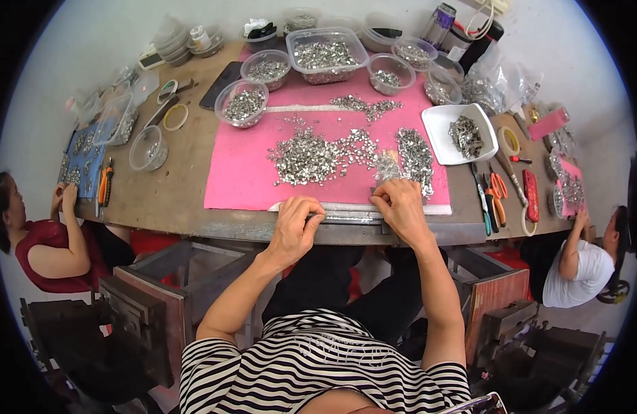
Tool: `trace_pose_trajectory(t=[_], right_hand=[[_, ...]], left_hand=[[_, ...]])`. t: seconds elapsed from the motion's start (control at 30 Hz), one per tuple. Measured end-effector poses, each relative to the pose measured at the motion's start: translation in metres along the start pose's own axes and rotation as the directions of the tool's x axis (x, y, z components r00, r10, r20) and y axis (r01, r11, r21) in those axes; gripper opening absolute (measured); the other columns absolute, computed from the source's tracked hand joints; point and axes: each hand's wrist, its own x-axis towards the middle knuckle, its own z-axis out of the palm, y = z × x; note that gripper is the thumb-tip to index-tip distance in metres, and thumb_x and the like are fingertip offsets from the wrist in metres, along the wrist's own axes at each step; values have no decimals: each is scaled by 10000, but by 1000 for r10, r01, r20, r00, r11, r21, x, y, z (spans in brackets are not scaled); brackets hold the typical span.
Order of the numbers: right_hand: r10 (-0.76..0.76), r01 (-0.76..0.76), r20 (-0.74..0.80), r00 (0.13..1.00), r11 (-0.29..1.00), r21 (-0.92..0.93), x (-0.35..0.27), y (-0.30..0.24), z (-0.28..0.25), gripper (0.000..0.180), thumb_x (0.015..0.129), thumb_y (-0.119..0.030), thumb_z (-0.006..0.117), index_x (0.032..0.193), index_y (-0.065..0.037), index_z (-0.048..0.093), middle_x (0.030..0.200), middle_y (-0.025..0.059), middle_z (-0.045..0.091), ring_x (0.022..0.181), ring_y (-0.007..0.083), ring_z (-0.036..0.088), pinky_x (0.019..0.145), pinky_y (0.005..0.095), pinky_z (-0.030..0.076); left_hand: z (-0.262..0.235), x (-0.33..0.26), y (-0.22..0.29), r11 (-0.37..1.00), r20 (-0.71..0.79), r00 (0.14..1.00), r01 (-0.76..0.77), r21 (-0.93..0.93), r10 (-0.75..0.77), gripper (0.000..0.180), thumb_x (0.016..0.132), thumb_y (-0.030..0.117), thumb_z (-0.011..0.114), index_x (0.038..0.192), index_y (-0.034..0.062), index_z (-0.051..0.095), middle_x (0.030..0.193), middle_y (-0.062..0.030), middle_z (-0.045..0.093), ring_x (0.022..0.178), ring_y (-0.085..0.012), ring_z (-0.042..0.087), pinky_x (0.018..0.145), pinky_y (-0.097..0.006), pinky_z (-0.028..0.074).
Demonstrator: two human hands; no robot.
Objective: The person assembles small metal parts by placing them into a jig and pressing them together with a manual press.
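Counter point(184, 196), seen from above, with a pink mat point(239, 183) at its near edge; on the mat, a broad heap of small metal pieces point(304, 160) lies beyond both hands. Left hand point(297, 224) and right hand point(402, 208) flank the slim metal strip point(351, 219), whose long axis runs left to right along that edge; it lies rightward of the left grip, leftward of the right. Neither hand is clearly nearer. Fingers are curled together at each; what they clamp, if anything, cannot be told.
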Motion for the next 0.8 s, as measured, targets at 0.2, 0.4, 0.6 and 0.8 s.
trace_pose_trajectory(t=[0.2, 0.4, 0.6, 0.8], right_hand=[[-100, 102, 21, 995, 992, -73, 4, 2, -3, 117, 830, -142, 776, 886, -82, 692, 829, 65, 644, 844, 261, 597, 840, 402, 398], [-90, 92, 72, 993, 995, -32, 7, -3, -10, 89, 838, -142, 767, 866, -85, 704, 816, 66, 643, 836, 267, 609, 847, 401, 406], [-167, 172, 99, 981, 984, -52, 8, 5, -8, 81, 832, -130, 752, 850, -70, 700, 800, 69, 640, 838, 260, 619, 835, 402, 414], [-167, 169, 68, 984, 985, -33, 11, 6, -2, 59, 837, -118, 742, 855, -76, 705, 786, 68, 638, 803, 260, 615, 821, 394, 419]], left_hand=[[2, 3, 4, 986, -51, 994, -89, 143, 98, 150, 847, 6, 700, 971, 41, 624, 959, -103, 629, 874, -310, 591, 804, -411, 449], [-4, -2, 7, 958, -8, 984, -174, 227, 181, 178, 815, 58, 760, 969, 42, 674, 991, -92, 656, 904, -297, 618, 809, -405, 489], [-1, -8, 4, 940, -36, 972, -216, 262, 234, 239, 789, 78, 801, 1014, 52, 724, 1045, -77, 694, 957, -292, 612, 854, -401, 492], [3, -9, 2, 964, -85, 980, -159, 213, 181, 326, 778, 33, 805, 1087, 45, 699, 1043, -89, 704, 947, -300, 613, 863, -411, 488]])
